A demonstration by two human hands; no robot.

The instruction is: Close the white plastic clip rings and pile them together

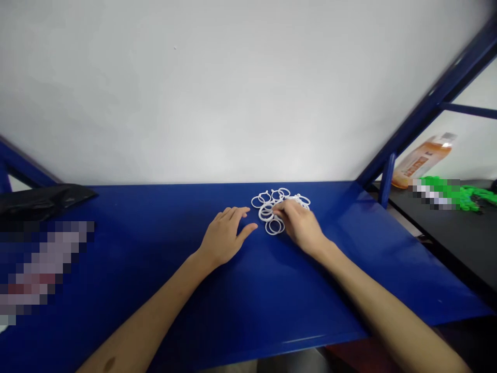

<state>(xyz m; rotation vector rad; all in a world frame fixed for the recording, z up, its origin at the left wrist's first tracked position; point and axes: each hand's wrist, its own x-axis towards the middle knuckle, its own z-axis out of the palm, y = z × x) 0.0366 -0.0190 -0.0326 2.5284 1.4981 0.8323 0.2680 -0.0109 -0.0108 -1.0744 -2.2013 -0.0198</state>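
Note:
Several thin white rings (275,226), some with a small knob on the rim, lie in a loose, overlapping cluster on the blue surface. My right hand (301,223) is over the right part of this cluster, its thumb and fingertips pinched on the edge of one white ring (261,213). Part of the cluster is covered by that hand. To the left of the rings, my left hand (223,233) is open, with thumb and fingers apart and pointing toward them. It holds nothing and does not touch the rings.
The blue shelf (155,290) meets a white wall (217,93) at the back. On the left lies a black plastic bag (46,199) beside a blurred-out item. A slanted blue frame bar (411,124) rises at right; beyond it are an orange bottle (421,163) and green pieces (462,194).

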